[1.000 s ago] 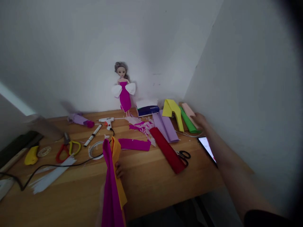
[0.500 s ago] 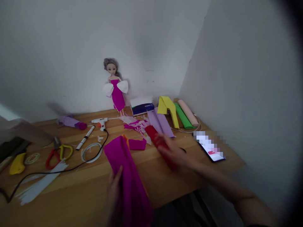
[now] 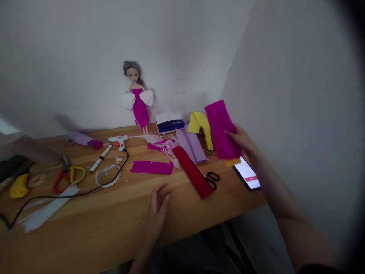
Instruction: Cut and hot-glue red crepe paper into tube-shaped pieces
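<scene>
The left hand (image 3: 158,207) was nearest to the person. It hung just over the wooden table (image 3: 94,224), open, with the fingers spread, and it held nothing.

A little further off, the right hand (image 3: 241,139) was up in the air on the right side. Its fingers were pinched shut on a folded pink paper (image 3: 221,129), with an orange sheet (image 3: 232,162) peeking out under it. The paper was held above the table, right over a phone (image 3: 247,174) that lay near the table's edge with its screen lit.

The grip looked light and only on one side of the paper. The orange sheet could have slipped out and fallen on the phone or off the table. The arm could also have bumped the phone over the edge, because the phone lay so close to it.

Just beside the phone were black scissors (image 3: 212,178) touching a red roll (image 3: 192,176). A low sweep of the hand could have knocked them.

Further back lay a flat pink piece (image 3: 151,167), a purple sheet (image 3: 191,144) and a yellow paper (image 3: 201,125). A glue gun (image 3: 119,140) sat there too, with its black cord (image 3: 71,195) running across the table; the left hand could have caught the cord and pulled the gun.

At the wall stood a doll (image 3: 137,97) in a pink dress. It only leaned there, so a push to the table might have tipped it.
</scene>
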`<move>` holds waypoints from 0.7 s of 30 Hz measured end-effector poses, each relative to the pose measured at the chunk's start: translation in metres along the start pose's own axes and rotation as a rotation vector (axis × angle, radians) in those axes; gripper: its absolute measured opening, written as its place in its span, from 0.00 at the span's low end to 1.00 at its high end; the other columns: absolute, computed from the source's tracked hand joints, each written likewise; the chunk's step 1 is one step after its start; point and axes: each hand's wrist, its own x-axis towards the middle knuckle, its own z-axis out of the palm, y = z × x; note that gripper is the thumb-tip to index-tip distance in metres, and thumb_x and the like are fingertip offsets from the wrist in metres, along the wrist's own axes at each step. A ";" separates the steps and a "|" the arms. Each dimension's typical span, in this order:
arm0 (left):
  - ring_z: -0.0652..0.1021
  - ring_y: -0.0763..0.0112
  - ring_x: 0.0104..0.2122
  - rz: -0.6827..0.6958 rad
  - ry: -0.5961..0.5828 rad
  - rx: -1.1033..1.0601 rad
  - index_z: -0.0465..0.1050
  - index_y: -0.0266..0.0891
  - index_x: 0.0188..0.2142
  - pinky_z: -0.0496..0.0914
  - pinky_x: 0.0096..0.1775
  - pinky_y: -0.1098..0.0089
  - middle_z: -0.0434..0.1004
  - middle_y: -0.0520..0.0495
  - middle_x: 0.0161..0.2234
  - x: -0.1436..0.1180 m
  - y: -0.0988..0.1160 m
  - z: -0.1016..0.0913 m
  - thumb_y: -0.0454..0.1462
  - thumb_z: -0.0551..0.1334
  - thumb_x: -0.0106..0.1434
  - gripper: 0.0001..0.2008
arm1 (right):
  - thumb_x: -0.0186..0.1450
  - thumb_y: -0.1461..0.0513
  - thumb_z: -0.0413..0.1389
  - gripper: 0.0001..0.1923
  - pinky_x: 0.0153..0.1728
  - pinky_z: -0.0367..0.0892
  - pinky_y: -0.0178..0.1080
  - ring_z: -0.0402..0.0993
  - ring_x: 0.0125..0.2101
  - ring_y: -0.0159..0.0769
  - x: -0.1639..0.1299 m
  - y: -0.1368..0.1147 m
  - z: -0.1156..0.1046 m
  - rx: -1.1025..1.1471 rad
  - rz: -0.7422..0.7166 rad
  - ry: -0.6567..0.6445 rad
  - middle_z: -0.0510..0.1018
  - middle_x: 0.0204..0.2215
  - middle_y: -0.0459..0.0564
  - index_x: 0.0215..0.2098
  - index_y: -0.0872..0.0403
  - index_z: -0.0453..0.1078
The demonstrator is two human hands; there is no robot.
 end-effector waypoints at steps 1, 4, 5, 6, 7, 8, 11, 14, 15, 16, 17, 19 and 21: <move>0.73 0.60 0.50 0.009 0.026 0.038 0.61 0.41 0.50 0.65 0.55 0.55 0.67 0.38 0.55 -0.002 -0.006 -0.001 0.48 0.57 0.63 0.20 | 0.68 0.64 0.52 0.18 0.40 0.74 0.41 0.77 0.41 0.38 0.020 0.002 -0.009 -0.020 0.029 -0.004 0.78 0.47 0.56 0.56 0.56 0.65; 0.74 0.61 0.46 0.050 0.100 0.124 0.63 0.39 0.49 0.66 0.53 0.55 0.70 0.38 0.49 -0.009 -0.023 -0.001 0.44 0.58 0.63 0.17 | 0.68 0.59 0.55 0.16 0.43 0.72 0.46 0.75 0.43 0.38 0.053 0.004 -0.012 -0.124 0.091 0.035 0.75 0.47 0.54 0.51 0.58 0.67; 0.74 0.61 0.46 0.061 0.117 0.137 0.64 0.39 0.48 0.66 0.52 0.55 0.70 0.39 0.48 -0.010 -0.027 -0.001 0.44 0.58 0.63 0.16 | 0.67 0.58 0.55 0.17 0.45 0.71 0.48 0.73 0.45 0.40 0.054 0.004 -0.006 -0.158 0.090 0.066 0.73 0.49 0.54 0.52 0.57 0.67; 0.74 0.61 0.45 0.068 0.129 0.144 0.64 0.39 0.47 0.67 0.52 0.56 0.71 0.39 0.48 -0.012 -0.029 -0.001 0.43 0.58 0.63 0.15 | 0.67 0.57 0.55 0.18 0.48 0.69 0.50 0.71 0.48 0.42 0.050 0.002 0.004 -0.187 0.078 0.094 0.71 0.51 0.55 0.53 0.57 0.66; 0.74 0.61 0.45 0.069 0.136 0.149 0.65 0.39 0.47 0.67 0.52 0.56 0.71 0.39 0.47 -0.012 -0.029 -0.001 0.42 0.58 0.63 0.14 | 0.68 0.58 0.54 0.18 0.50 0.67 0.51 0.70 0.50 0.43 0.041 0.001 0.016 -0.209 0.056 0.107 0.69 0.53 0.56 0.54 0.57 0.65; 0.74 0.61 0.45 0.071 0.140 0.155 0.66 0.39 0.46 0.67 0.51 0.57 0.71 0.40 0.47 -0.012 -0.029 -0.001 0.42 0.57 0.64 0.13 | 0.68 0.58 0.53 0.18 0.50 0.66 0.51 0.69 0.51 0.43 0.028 0.000 0.030 -0.223 0.026 0.095 0.69 0.54 0.56 0.54 0.57 0.65; 0.74 0.61 0.44 0.072 0.134 0.165 0.68 0.39 0.44 0.68 0.49 0.58 0.73 0.40 0.44 -0.012 -0.025 -0.001 0.40 0.56 0.64 0.11 | 0.66 0.59 0.55 0.09 0.43 0.67 0.40 0.74 0.41 0.40 -0.025 0.001 0.077 -0.232 -0.078 -0.137 0.78 0.41 0.54 0.40 0.56 0.73; 0.74 0.60 0.44 0.087 0.101 0.162 0.70 0.40 0.42 0.68 0.48 0.58 0.74 0.41 0.43 -0.011 -0.024 -0.001 0.40 0.57 0.64 0.09 | 0.58 0.53 0.62 0.13 0.35 0.67 0.37 0.76 0.34 0.39 -0.071 0.005 0.113 -0.238 -0.137 -0.327 0.80 0.34 0.51 0.35 0.53 0.73; 0.74 0.60 0.43 0.093 0.089 0.159 0.70 0.40 0.41 0.68 0.48 0.59 0.74 0.41 0.43 -0.011 -0.024 -0.001 0.40 0.57 0.63 0.09 | 0.58 0.52 0.62 0.15 0.35 0.67 0.37 0.76 0.34 0.40 -0.079 0.007 0.121 -0.248 -0.140 -0.341 0.80 0.35 0.52 0.36 0.54 0.73; 0.74 0.61 0.43 0.097 0.078 0.154 0.70 0.40 0.41 0.68 0.48 0.59 0.74 0.42 0.42 -0.011 -0.025 0.000 0.40 0.58 0.63 0.09 | 0.57 0.51 0.62 0.16 0.36 0.66 0.38 0.76 0.35 0.41 -0.084 0.008 0.127 -0.258 -0.138 -0.347 0.80 0.35 0.53 0.37 0.54 0.72; 0.74 0.61 0.42 0.100 0.070 0.147 0.71 0.40 0.41 0.68 0.48 0.59 0.74 0.42 0.42 -0.011 -0.026 0.000 0.40 0.58 0.62 0.10 | 0.58 0.51 0.61 0.17 0.36 0.66 0.38 0.76 0.35 0.41 -0.085 0.008 0.131 -0.265 -0.134 -0.348 0.80 0.35 0.54 0.37 0.55 0.72; 0.74 0.62 0.41 0.099 0.057 0.126 0.71 0.39 0.42 0.67 0.49 0.58 0.73 0.42 0.41 -0.012 -0.028 0.000 0.40 0.60 0.61 0.10 | 0.58 0.52 0.61 0.15 0.34 0.65 0.38 0.75 0.34 0.41 -0.084 0.006 0.132 -0.269 -0.129 -0.352 0.80 0.33 0.54 0.34 0.55 0.71; 0.74 0.62 0.42 0.086 0.040 0.091 0.71 0.39 0.42 0.67 0.51 0.58 0.73 0.42 0.41 -0.012 -0.028 0.003 0.41 0.60 0.61 0.12 | 0.57 0.52 0.61 0.14 0.32 0.65 0.37 0.75 0.31 0.41 -0.085 0.000 0.128 -0.251 -0.136 -0.357 0.79 0.30 0.53 0.32 0.55 0.70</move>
